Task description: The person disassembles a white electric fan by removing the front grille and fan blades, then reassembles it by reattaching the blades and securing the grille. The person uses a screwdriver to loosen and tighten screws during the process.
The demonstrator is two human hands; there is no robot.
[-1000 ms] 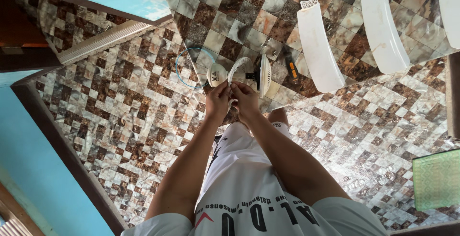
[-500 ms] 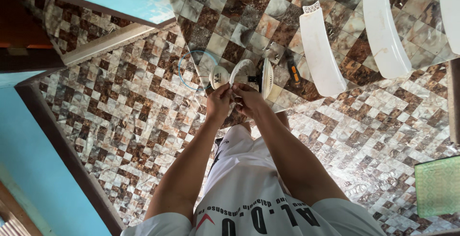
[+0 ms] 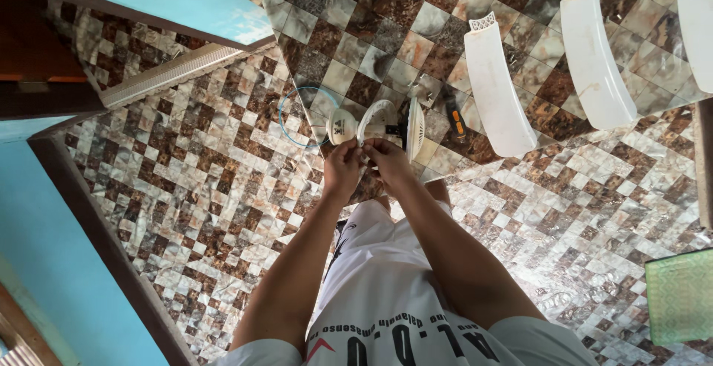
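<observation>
- The person's two hands are meeting over a white ceiling fan motor assembly (image 3: 375,125) that is lying on the tiled floor (image 3: 186,188), just beyond the fingertips.
- The left hand (image 3: 343,167) is pinching narrowly at the near edge of the assembly; whatever small part the fingers are closing on is too small to make out.
- The right hand (image 3: 388,162) is sitting just beside the left, fingers curled narrow and touching the same near edge of the assembly; it cannot be told whether it is gripping a separate piece.
- One round white cover (image 3: 416,128) is standing on edge just past the right fingers, as part of the assembly.
- One small round white cap (image 3: 342,126) is sitting just past the left fingers.
- One thin clear ring (image 3: 284,125) is lying on the floor beyond and to the left of the left fingers, near the cap.
- One screwdriver with an orange and black handle (image 3: 456,119) is lying on the floor to the right of the right fingers, near the cover.
- Three white fan blades are lying well beyond the right fingers: the nearest blade (image 3: 496,87), a second blade (image 3: 594,58) beside it, and a third blade (image 3: 698,17) cut off by the picture's edge.
- One green mat (image 3: 682,295) is lying well apart from both hands, far to the right.
</observation>
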